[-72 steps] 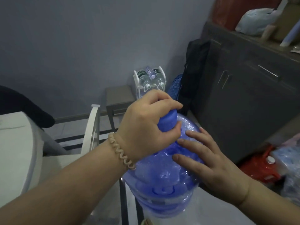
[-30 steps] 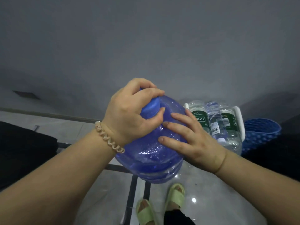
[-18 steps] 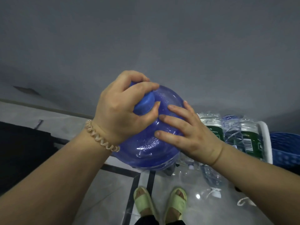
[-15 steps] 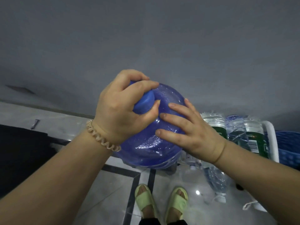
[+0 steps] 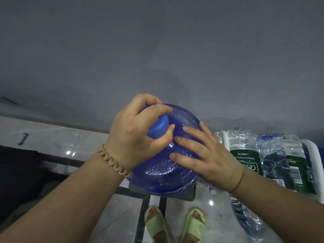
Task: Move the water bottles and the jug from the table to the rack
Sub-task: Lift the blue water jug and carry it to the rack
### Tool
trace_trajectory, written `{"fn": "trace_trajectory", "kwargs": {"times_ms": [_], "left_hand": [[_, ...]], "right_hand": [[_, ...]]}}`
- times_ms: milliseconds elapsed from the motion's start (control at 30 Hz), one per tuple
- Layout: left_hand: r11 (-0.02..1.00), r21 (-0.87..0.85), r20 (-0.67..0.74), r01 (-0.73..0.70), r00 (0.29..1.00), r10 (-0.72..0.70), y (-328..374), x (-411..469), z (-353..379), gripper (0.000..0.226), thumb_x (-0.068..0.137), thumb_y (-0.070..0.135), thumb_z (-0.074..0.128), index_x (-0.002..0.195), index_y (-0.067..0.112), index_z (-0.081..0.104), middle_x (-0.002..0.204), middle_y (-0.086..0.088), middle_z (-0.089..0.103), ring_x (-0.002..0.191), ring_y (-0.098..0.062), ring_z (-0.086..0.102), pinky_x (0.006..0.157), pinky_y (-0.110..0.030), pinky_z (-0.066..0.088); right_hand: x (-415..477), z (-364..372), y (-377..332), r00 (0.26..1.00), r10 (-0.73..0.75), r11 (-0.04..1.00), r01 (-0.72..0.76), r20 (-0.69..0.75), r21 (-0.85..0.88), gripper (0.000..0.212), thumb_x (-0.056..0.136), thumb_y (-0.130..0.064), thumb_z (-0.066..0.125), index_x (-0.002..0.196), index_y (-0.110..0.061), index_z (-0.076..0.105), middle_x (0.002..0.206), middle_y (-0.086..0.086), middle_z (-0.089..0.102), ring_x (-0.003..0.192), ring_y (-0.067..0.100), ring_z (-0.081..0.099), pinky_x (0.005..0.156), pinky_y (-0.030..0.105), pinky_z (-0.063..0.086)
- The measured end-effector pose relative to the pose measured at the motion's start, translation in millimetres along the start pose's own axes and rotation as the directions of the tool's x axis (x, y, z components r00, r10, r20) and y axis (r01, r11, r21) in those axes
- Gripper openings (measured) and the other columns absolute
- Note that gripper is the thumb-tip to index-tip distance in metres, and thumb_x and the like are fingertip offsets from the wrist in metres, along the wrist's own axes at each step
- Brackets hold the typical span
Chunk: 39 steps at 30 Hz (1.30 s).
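A big translucent blue jug (image 5: 163,174) stands upright low in front of me, its base over a small grey surface (image 5: 190,194). My left hand (image 5: 136,135) grips the jug's blue cap (image 5: 158,128) from above. My right hand (image 5: 205,155) lies flat on the jug's right shoulder with straight fingers. To the right, the white rack (image 5: 225,141) holds clear water bottles with green labels (image 5: 245,155). One more clear bottle (image 5: 245,216) lies lower at the right.
A grey wall rises close behind the jug. The tiled floor (image 5: 57,137) has dark grout lines. My feet in green sandals (image 5: 157,223) stand just below the jug. A dark mass (image 5: 19,172) fills the left edge.
The jug has come down from chest height beside the rack and now sits lower against the grey surface. Both hands keep the same hold on it.
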<state>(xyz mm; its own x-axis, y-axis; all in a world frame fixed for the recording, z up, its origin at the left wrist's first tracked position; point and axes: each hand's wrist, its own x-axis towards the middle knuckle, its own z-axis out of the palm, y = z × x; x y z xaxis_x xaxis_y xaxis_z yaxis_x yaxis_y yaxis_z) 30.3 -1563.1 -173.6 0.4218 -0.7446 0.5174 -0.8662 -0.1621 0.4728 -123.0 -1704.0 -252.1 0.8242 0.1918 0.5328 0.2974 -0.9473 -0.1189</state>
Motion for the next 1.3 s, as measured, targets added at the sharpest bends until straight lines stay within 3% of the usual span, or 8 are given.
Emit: {"fn": "trace_trajectory", "kwargs": {"times_ms": [433,800,1300], "left_hand": [[1.0,0.002,0.022,0.028,0.999,-0.028,-29.3,-6.1,27.1,0.028,0.071,0.018,0.076,0.093,0.002,0.068,0.095,-0.014,0.06,0.083,-0.017,0.057,0.072,-0.033,0.05],[1.0,-0.007,0.076,0.03,0.997,-0.03,-27.5,-7.0,44.3,0.028,0.072,0.018,0.076,0.093,0.003,0.068,0.095,-0.014,0.06,0.079,-0.024,0.061,0.063,-0.042,0.052],[0.994,0.078,0.041,0.072,0.996,-0.075,7.9,-30.2,72.3,0.031,0.069,0.017,0.079,0.095,0.005,0.068,0.098,-0.014,0.061,0.086,-0.022,0.059,0.075,-0.029,0.05]], "right_hand": [[-9.7,41.8,22.5,1.0,0.021,0.999,-0.021,-0.001,0.033,0.029,0.097,-0.016,0.053,0.124,-0.024,0.047,0.133,0.01,0.041,0.13,0.033,0.039,0.105,0.06,0.03],[-30.0,55.4,29.2,0.997,0.078,0.996,-0.077,-0.024,0.049,0.029,0.097,-0.016,0.052,0.124,-0.025,0.047,0.133,0.009,0.04,0.132,0.031,0.036,0.107,0.058,0.028],[-76.9,61.8,29.1,0.998,0.064,0.997,-0.065,-0.016,-0.036,0.039,0.097,-0.013,0.051,0.134,-0.024,0.043,0.139,0.012,0.037,0.136,0.03,0.031,0.109,0.053,0.028]]}}
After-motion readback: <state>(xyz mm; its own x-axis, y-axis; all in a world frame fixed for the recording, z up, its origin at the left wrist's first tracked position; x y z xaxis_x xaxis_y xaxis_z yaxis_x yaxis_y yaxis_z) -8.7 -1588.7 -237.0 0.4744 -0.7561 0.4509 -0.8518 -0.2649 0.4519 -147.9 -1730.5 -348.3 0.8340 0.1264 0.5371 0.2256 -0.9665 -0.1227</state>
